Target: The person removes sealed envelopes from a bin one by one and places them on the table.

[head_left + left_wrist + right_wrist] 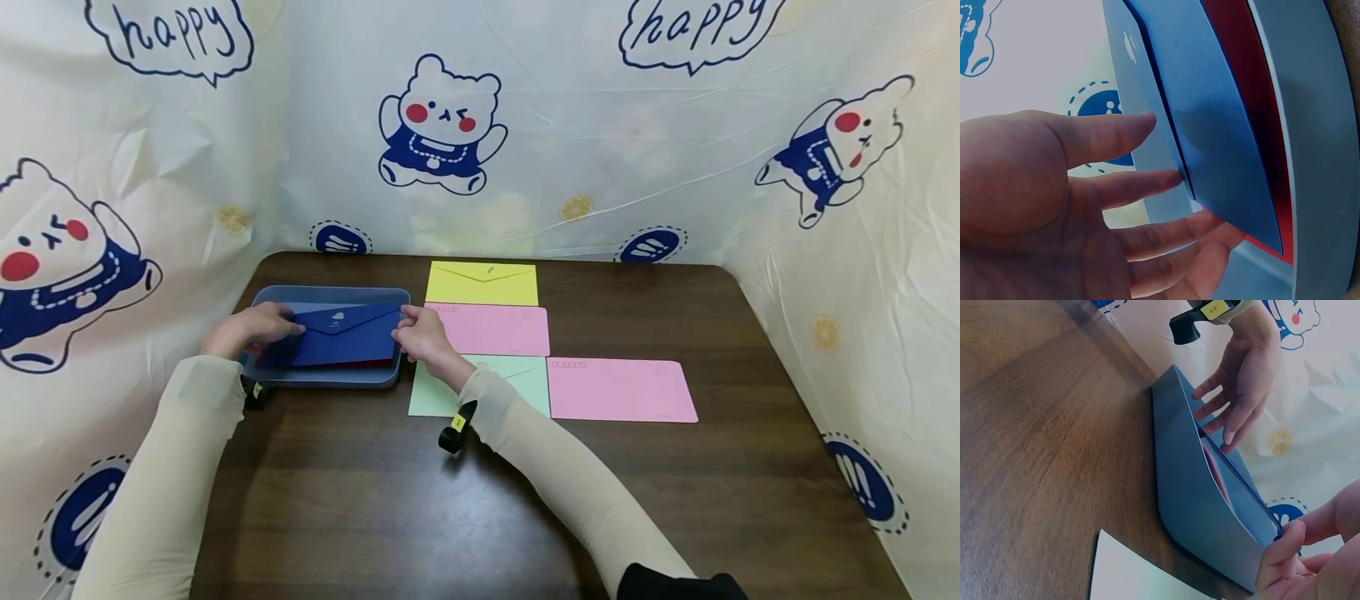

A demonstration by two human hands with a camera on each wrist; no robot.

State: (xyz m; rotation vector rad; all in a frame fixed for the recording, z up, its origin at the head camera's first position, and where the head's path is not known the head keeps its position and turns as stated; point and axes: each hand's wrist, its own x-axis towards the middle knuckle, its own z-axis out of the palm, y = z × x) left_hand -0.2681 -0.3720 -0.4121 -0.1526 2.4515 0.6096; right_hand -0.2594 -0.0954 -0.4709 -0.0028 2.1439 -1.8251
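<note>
A dark blue envelope [347, 335], flap side up, lies at the mouth of a blue-grey rectangular tray [330, 295] at the table's left. Something red [1259, 94] shows under the envelope's near edge; its kind is hidden. My right hand [426, 337] pinches the envelope's right end between thumb and fingers, as the right wrist view also shows. At the other end is my left hand [255, 327]. Its fingers [1147, 187] are fairly straight, with the fingertips at the envelope's edge and the thumb apart from the index finger.
Right of the tray, a yellow envelope [482, 285], a pink one [498, 330] and a mint green one [525, 392] form a column. Beside the green one lies another pink envelope [621, 390]. A printed curtain [570, 150] surrounds the brown table [360, 500].
</note>
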